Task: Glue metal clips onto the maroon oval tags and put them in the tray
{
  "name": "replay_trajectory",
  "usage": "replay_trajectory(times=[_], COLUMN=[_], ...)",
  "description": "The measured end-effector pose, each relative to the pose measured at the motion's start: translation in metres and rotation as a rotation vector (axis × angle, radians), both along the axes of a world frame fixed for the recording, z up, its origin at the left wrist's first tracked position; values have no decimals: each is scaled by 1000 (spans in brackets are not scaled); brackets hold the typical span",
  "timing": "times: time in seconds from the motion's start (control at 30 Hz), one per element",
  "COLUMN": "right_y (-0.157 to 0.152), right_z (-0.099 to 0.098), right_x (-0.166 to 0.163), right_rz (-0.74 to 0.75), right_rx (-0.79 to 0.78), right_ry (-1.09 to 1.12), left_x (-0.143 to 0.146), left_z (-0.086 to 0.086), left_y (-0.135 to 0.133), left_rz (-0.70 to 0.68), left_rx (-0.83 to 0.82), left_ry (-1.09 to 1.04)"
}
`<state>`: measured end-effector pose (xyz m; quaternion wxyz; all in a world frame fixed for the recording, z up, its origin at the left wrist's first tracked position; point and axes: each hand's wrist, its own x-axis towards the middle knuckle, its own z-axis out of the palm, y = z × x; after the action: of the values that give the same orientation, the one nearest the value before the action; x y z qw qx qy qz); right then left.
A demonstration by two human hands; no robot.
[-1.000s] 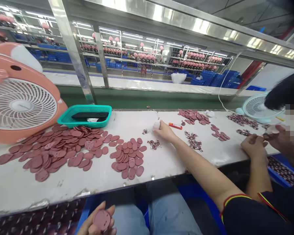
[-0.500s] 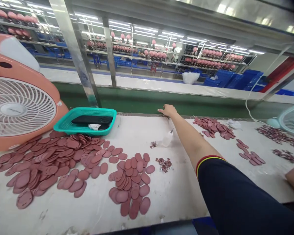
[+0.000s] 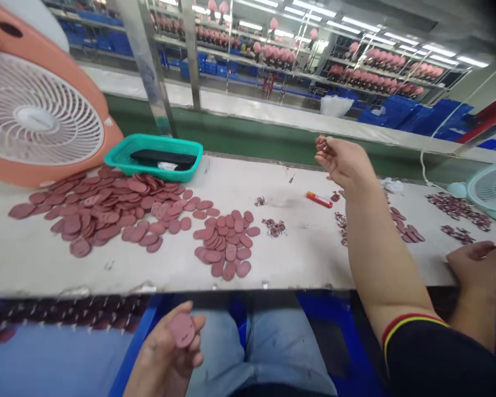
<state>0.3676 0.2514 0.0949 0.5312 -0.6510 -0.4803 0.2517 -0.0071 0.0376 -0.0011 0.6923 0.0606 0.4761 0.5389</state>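
My left hand (image 3: 165,344), low in front of my lap, pinches a dusky pink oval disc (image 3: 182,330) with two small slits. My right hand (image 3: 344,160) is raised over the far side of the table, its fingers closed on small reddish-brown pieces (image 3: 321,144), whose exact kind is too small to make out. A red and yellow tube (image 3: 319,199) lies below that hand. Many similar oval discs (image 3: 227,240) are heaped on the white table (image 3: 289,259). Small piles of shiny brown bits (image 3: 274,227) lie to their right.
An orange fan (image 3: 41,116) stands at left beside a green basket (image 3: 157,173) holding dark items. At right are a co-worker's hand (image 3: 481,270), more piles of brown bits (image 3: 458,212) and a pale blue fan (image 3: 491,190). A blue bin (image 3: 66,353) sits below the table edge.
My right hand has moved right and now holds small brown pieces. My left hand has come into view with a disc. The view has tilted down, and the red tube now shows.
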Motion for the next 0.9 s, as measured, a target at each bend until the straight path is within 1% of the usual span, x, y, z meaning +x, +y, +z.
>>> replay_trajectory(times=[0.07, 0.1, 0.13, 0.2, 0.23, 0.27, 0.33, 0.4, 0.5, 0.6, 0.67, 0.73, 0.8, 0.9], right_y=[-49, -74, -98, -144, -163, -179, -202, -215, -223, -224, -224, -224, -223, -222], right_z=[-5, -10, -18, -35, -43, -51, -64, -72, -79, -80, -78, -72, -64, -52], right_x=[-38, -61, -84, -129, -148, -164, -186, -196, -198, -197, -195, -193, -191, -189], right_rz=[122, 229, 425, 609, 721, 801, 875, 878, 845, 800, 779, 786, 818, 867], right_rx=[33, 31, 19, -74, -153, -226, -329, -362, -360, -358, -318, -233, -148, -77], right_ry=[97, 163, 312, 392, 483, 551, 625, 632, 647, 691, 653, 520, 335, 116], left_x=[9, 11, 13, 13, 13, 12, 10, 9, 7, 7, 7, 7, 7, 5], left_z=[9, 12, 14, 17, 18, 19, 20, 21, 22, 23, 25, 26, 26, 24], left_y=[-7, -11, -15, -23, -26, -30, -35, -38, -41, -43, -43, -42, -42, -42], left_rz=[-17, -25, -34, -63, -80, -96, -128, -154, -167, -148, -148, -179, -223, -261], left_rx=[18, 18, 14, 3, 1, 9, 36, 66, 70, 37, 16, 10, 17, 38], left_ry=[-18, -20, -18, -11, -5, 2, 17, 29, 35, 27, 24, 17, 5, 3])
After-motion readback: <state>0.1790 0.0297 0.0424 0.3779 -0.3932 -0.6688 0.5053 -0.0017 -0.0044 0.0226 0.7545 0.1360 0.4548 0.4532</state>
